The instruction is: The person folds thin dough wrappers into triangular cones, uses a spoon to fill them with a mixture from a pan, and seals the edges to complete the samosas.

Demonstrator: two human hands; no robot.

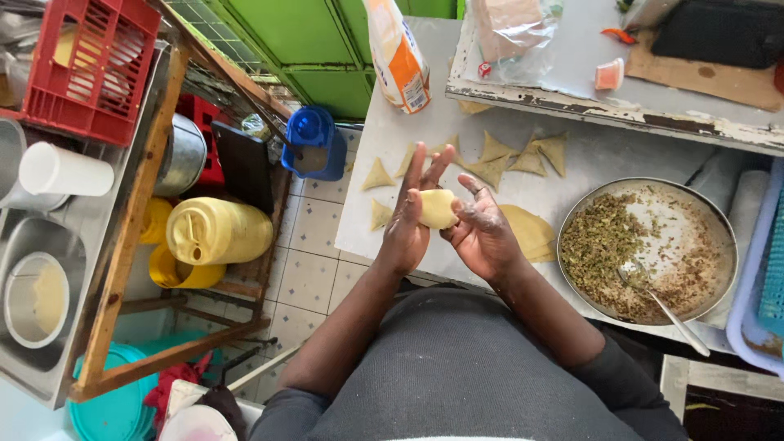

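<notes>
The dough piece (pixel 438 208) sits between the left hand (pixel 406 229) and the right hand (pixel 482 233), above the table (pixel 425 122). Folded triangles (pixel 523 155) lie on the table behind the hands. A pan (pixel 647 249) stands to the right, with a spoon (pixel 661 306) in it. A jug (pixel 216 231) sits on the floor to the left.

blue crate (pixel 763 302): cut by right edge | spoon (pixel 661 306) bowl: buried in filling | flour bag (pixel 398 53): top cropped
</notes>
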